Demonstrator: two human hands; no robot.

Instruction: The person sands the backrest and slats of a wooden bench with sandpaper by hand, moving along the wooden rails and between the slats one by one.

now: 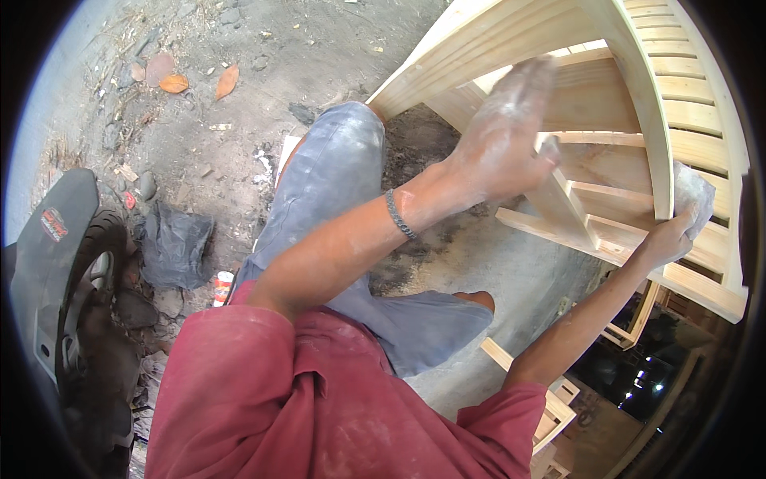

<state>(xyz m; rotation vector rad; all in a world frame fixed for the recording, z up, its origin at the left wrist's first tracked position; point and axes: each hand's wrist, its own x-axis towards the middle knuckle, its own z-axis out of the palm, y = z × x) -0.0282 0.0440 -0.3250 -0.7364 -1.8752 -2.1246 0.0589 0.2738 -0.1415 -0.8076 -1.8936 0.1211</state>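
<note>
Slippage looks like the main risk: the slatted pine furniture frame takes up the upper right, just past the knees, and what props it is mostly hidden, so a hard push on one side could tip or skid it, if nothing braces it. Loose grit and litter on the ground under that near side would make a skid likelier. Left hand is in front of the gap between the boards; if it swings in fast, knuckles could knock the crosspiece or catch a splinter off a raw edge. Pale dust on the skin may cut grip too. Right hand has the pale crumpled sheet near the edge of the curved upright rail; if the sheet bunches up or slides out, bare fingertips would meet the wood. Fingers now. Left: stretched out nearly straight, held close together, thumb standing apart, nothing seen in them; blurred, and whether they touch the frame cannot be told from this view. Right hand: fingers bent around the sheet, little gap visible, far fingertips hidden behind it; sheet looks pressed to the rail or just beside it, cannot tell which. Left knee is right by the low end of the outer board, so a shift of the frame that way could bump the leg.
</note>
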